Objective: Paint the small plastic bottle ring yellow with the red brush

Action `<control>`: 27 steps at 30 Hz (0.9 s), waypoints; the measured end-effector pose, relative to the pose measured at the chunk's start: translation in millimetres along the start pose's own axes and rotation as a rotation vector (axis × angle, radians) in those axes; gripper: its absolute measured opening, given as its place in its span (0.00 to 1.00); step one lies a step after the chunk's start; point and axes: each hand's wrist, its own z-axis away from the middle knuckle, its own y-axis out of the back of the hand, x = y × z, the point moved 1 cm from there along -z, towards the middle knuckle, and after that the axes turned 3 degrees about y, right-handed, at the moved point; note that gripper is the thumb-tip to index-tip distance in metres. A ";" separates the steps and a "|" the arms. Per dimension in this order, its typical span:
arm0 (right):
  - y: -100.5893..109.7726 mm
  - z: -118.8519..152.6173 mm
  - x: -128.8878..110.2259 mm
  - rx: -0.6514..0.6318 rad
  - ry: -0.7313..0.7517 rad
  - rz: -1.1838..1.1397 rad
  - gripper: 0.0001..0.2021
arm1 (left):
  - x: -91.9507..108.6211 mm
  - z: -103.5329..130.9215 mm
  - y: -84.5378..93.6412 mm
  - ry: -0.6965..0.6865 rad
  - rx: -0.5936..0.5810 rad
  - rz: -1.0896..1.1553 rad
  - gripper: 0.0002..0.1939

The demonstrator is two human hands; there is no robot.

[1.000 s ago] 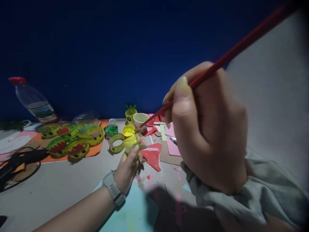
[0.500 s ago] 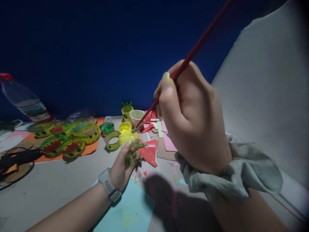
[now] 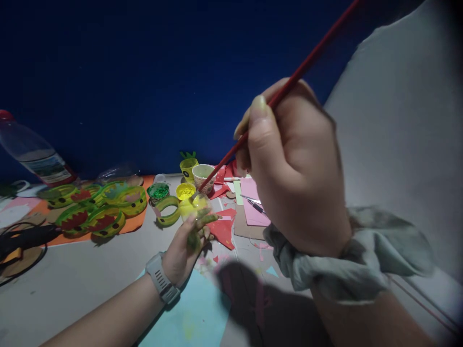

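In the head view my right hand (image 3: 296,164), a scrunchie (image 3: 333,270) at its wrist, pinches a long red paintbrush (image 3: 321,46). The brush tip touches or hovers just over a clear plastic piece painted yellow (image 3: 186,209); its full shape is partly hidden. My left hand (image 3: 183,255), its fingers smeared with green paint, is closed around that piece from below. Just behind stand a cup of yellow paint (image 3: 185,192), a cup of green paint (image 3: 158,191) and a patterned paper cup (image 3: 203,177). Left of the piece lies a green ring (image 3: 168,220).
Several green painted rings (image 3: 106,222) rest on orange paper (image 3: 135,225) at left, by a red-capped bottle (image 3: 43,161). Blue paper (image 3: 191,308) lies beneath my left wrist. Red scraps (image 3: 224,230), pink paper (image 3: 249,195) and a pen (image 3: 256,207) lie to the right.
My right hand has shifted slightly right and up, and the brush tip has come from beside the cups down to the yellow-painted piece. My left hand stays almost still.
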 end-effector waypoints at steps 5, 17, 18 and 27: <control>3.9 -2.3 13.8 -0.028 -0.018 0.150 0.10 | 1.1 0.3 -0.1 -0.057 0.011 0.000 0.17; 5.6 -8.1 34.1 -0.112 -0.150 -0.176 0.14 | 2.2 -6.5 8.1 -0.064 0.067 0.012 0.18; 4.5 -7.7 35.1 -0.119 -0.141 -0.146 0.14 | 2.2 -6.6 8.2 -0.063 0.067 0.019 0.18; 1.7 -7.2 35.6 -0.124 -0.063 0.195 0.13 | 3.8 -3.4 5.2 -0.045 0.055 -0.008 0.20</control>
